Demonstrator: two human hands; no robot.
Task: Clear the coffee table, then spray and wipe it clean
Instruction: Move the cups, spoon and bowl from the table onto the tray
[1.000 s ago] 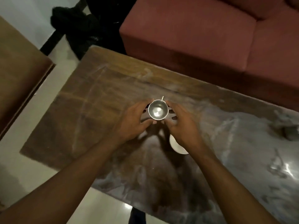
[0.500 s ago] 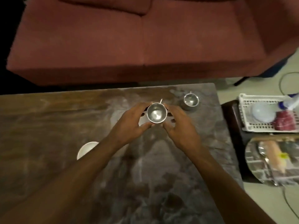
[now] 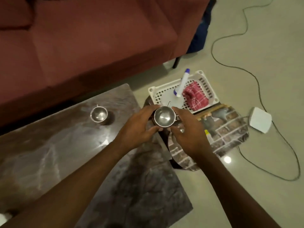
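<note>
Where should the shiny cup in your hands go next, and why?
Probably set the steel cup, held by the left hand and right hand, down on the brick-patterned tray: it hangs at the coffee table edge beside that tray, and a second cup waits.

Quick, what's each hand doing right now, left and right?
Your left hand holds the steel cup, fingers curled round it.
Your right hand holds the same cup from the other side.

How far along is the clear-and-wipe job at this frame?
Done: nothing visibly finished. In hand: left hand and right hand grip a steel cup at the end of the coffee table. Left: a second cup sits there; spray bottle and red cloth lie in the white basket.
</note>
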